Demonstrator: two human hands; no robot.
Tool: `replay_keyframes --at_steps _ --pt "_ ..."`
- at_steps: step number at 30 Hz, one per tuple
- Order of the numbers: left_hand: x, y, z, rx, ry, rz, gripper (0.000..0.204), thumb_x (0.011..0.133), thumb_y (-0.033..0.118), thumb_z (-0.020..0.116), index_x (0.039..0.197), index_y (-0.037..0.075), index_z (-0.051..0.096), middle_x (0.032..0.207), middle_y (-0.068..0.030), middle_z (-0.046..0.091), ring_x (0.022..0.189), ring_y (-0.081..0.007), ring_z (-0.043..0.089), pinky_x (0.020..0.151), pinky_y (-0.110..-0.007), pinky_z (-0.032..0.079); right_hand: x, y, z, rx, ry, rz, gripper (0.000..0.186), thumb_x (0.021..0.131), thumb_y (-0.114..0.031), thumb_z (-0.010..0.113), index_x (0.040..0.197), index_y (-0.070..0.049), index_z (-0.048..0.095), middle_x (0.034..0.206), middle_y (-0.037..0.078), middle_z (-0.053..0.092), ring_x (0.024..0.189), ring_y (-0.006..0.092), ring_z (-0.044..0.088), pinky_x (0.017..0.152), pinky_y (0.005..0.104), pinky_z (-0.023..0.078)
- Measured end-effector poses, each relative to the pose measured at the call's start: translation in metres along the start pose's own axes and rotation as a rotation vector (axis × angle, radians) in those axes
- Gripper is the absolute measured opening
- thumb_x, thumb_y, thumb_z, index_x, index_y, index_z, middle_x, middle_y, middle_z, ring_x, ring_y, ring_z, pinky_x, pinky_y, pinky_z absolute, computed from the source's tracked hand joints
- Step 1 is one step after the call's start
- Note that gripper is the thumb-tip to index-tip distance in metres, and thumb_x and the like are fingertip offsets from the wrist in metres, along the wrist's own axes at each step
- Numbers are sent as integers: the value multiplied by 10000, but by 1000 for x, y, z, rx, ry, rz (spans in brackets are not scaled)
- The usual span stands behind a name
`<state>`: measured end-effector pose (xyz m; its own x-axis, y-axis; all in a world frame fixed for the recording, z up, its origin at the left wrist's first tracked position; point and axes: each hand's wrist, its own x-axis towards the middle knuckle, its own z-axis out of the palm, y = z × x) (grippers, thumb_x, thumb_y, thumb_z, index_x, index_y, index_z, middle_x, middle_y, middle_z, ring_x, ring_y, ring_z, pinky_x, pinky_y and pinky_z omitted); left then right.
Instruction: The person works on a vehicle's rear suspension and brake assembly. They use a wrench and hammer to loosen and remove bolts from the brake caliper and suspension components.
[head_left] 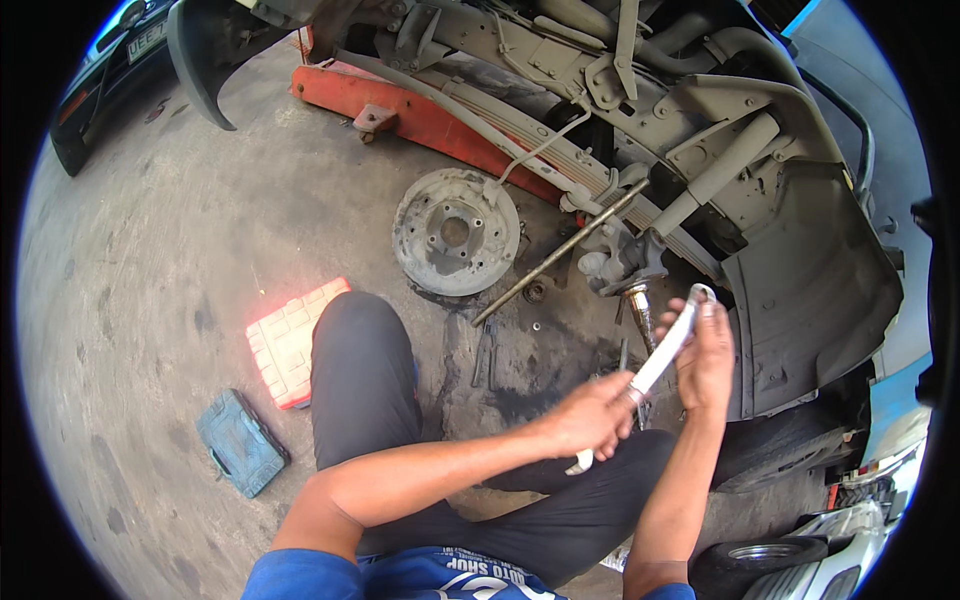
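Observation:
My left hand (595,420) grips the lower part of a long silver wrench (657,364) with curved ends, held diagonally above my right thigh. My right hand (705,350) has its fingers round the wrench's upper end. Behind the wrench, the bare axle spindle (636,300) projects from a grimy knuckle (610,262) under the raised vehicle. A long steel bar (560,250) leans diagonally beside the knuckle. To its left is a round grey brake backing plate (420,250). Pliers (486,350) and small metal parts lie on the stained floor below it.
A red plastic case (280,340) and a teal case (238,440) lie left of my knee. A red jack or beam (400,120) runs beneath the chassis. A black wheel-arch liner (800,290) hangs at right. Tyres (760,556) are lower right, a dark bumper (80,120) upper left.

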<state>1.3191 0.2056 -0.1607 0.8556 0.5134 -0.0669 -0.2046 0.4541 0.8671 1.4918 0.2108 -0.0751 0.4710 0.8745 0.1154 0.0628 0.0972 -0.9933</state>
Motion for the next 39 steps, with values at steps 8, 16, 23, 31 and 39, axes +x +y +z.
replay_keyframes --at_steps 8,16,23,31,39 --pt "90 -13 -207 335 680 -324 320 1066 221 441 1193 -37 581 824 -118 672 575 -187 668 473 -320 547 -32 55 -18 -376 -472 149 502 958 -138 699 1407 18 535 1105 146 714 963 157 684 862 297 550" --pt "179 21 -270 403 630 -293 233 1018 182 480 904 12 591 698 -32 551 508 -140 519 434 -320 435 -17 92 -42 -690 -509 189 402 925 -57 677 1314 21 609 1005 159 738 828 226 727 760 332 570" --pt "179 52 -283 675 588 -289 305 1023 242 541 822 17 586 644 -9 521 434 -123 472 435 -297 432 -12 92 -52 -757 -488 181 316 916 -66 683 1205 50 630 1029 153 741 779 233 714 733 346 560" --pt "173 82 -299 1237 557 -257 393 992 335 665 1050 -52 710 578 -96 577 444 -195 561 480 -377 471 -14 99 -59 -791 -516 174 347 917 -63 679 1250 25 636 917 141 744 815 246 740 757 347 567" --pt "179 81 -302 1189 550 -275 382 962 346 711 1023 -31 719 604 -95 590 446 -193 559 498 -385 487 -10 95 -52 -811 -553 236 353 916 -70 681 1254 21 635 923 154 742 816 245 738 756 359 563"
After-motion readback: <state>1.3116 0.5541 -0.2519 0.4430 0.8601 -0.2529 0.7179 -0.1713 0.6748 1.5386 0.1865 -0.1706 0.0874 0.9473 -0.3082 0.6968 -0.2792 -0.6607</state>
